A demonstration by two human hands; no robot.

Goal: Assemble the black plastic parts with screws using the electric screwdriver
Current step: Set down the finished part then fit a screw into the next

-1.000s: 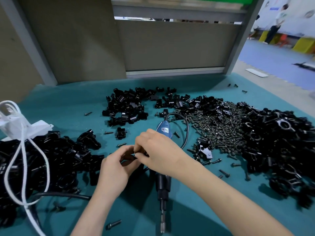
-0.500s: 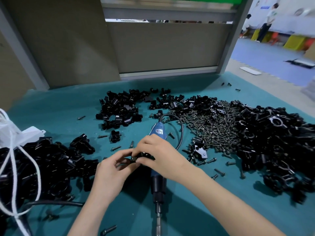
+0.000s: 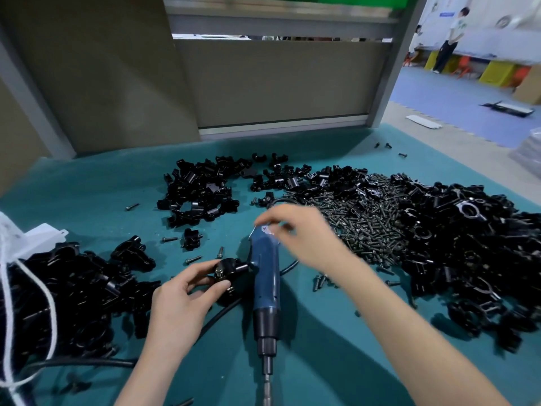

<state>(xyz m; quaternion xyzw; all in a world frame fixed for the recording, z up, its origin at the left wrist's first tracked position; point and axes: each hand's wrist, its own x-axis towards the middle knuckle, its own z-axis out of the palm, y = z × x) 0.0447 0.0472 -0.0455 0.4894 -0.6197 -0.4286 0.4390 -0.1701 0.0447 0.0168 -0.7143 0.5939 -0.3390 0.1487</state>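
Rt hand [image 3: 295, 232] has come off the black part [image 3: 227, 271] & now hovers, blurred, over the cord end of the blue screwdriver [image 3: 266, 282]. Its fingers are bent; can't tell if they hold anything. Lt hand [image 3: 181, 300] alone pinches the part betw thumb & fingers, just lt of the screwdriver lying on the teal desk [image 3: 87, 194]. Screw heap [image 3: 360, 230] sits to the rt.

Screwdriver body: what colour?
The screwdriver has a blue body with a black collar toward the bit end. It shows best in the head view.
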